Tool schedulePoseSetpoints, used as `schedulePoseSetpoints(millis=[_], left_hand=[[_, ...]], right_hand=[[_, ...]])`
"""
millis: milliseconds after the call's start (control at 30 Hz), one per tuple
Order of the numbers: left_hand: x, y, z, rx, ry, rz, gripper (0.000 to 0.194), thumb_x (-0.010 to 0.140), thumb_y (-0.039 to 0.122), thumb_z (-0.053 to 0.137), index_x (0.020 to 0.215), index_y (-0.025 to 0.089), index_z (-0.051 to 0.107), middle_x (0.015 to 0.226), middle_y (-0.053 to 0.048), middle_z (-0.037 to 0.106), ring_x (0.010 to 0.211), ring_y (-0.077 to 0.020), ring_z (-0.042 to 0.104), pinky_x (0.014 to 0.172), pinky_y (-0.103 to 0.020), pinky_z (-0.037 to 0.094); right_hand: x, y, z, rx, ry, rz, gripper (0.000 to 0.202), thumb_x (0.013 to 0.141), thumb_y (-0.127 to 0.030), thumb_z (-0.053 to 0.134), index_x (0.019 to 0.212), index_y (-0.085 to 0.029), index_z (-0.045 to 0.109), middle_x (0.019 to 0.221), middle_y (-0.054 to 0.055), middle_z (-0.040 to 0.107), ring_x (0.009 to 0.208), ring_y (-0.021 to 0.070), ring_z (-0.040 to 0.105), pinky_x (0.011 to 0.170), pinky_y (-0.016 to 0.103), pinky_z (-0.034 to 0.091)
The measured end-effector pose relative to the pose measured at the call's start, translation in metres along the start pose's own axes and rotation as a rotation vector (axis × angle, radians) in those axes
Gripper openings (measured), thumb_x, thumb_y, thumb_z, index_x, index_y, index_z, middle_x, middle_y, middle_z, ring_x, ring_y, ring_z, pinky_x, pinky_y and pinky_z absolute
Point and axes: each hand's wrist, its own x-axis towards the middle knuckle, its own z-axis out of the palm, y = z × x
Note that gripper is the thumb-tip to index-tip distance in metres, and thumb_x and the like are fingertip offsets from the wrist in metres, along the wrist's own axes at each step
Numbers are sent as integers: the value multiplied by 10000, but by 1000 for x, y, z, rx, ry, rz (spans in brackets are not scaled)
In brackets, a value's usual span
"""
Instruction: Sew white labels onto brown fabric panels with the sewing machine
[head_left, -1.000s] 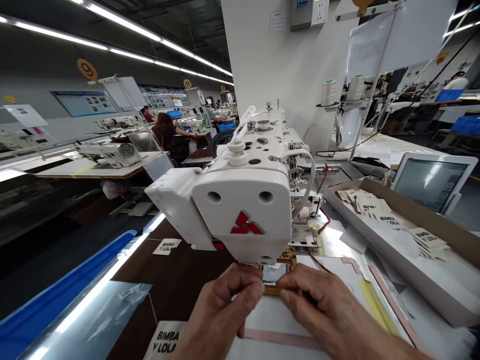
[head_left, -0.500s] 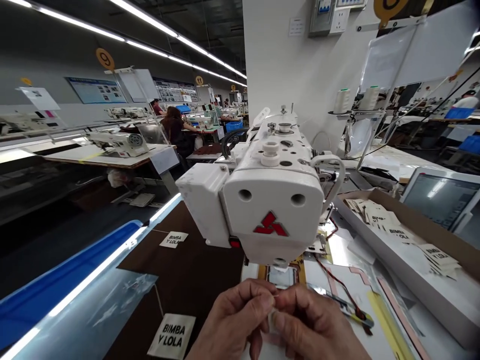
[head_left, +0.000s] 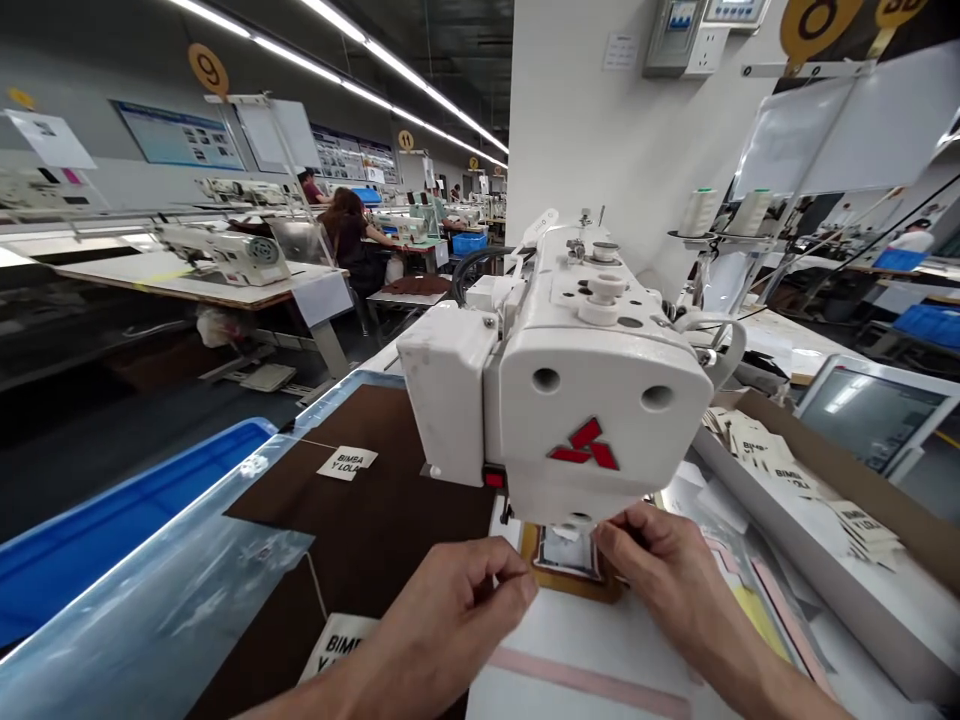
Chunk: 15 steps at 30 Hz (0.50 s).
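Observation:
My left hand (head_left: 465, 610) is closed with thumb and fingertips together, just left of the clamp frame; anything between the fingertips is too small to make out. On the frame's right side, my right hand (head_left: 660, 560) pinches near its edge, and what it holds is hidden. The brown clamp frame (head_left: 577, 583) lies under the white sewing machine head (head_left: 600, 400), with a pale piece (head_left: 566, 550) inside it. Brown fabric (head_left: 360, 540) spreads at the left, bearing a label (head_left: 346, 462) and a second label (head_left: 341, 640) partly behind my left forearm.
A box (head_left: 847, 580) of stacked labels (head_left: 862, 525) stands at the right, beside a tilted screen (head_left: 870, 405). Thread cones (head_left: 699, 213) are behind it. A blue bin (head_left: 135, 520) sits at the left edge. Another person (head_left: 349, 235) works farther back.
My hands have moved apart, the left one leftward and the right one up and right to the frame's side. The view has shifted, and the clamp frame shows more fully.

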Motion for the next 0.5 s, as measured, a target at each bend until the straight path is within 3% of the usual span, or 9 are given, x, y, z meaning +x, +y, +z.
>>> schedulePoseSetpoints(millis=[100, 200, 500], left_hand=[[9, -1, -14, 263, 41, 192, 264, 976, 248, 533, 751, 178, 652, 705, 22, 560, 633, -117, 496, 560, -211, 354], [17, -11, -17, 379, 78, 378, 265, 981, 197, 505, 788, 190, 686, 705, 16, 573, 617, -115, 531, 549, -201, 379], [21, -32, -12, 382, 87, 490, 254, 995, 171, 476, 869, 196, 696, 793, 9, 590, 537, -81, 500, 475, -188, 353]], right_hand=[[8, -4, 0, -61, -2, -14, 268, 880, -347, 536, 652, -233, 456, 594, -46, 435, 576, 135, 361, 518, 257, 283], [11, -12, 2, -81, -50, -56, 258, 847, -290, 510, 638, -241, 368, 599, -49, 360, 586, 132, 298, 532, 266, 253], [6, -24, 9, -39, -113, -92, 342, 886, -256, 509, 661, -244, 253, 622, -57, 245, 619, 123, 192, 557, 286, 183]])
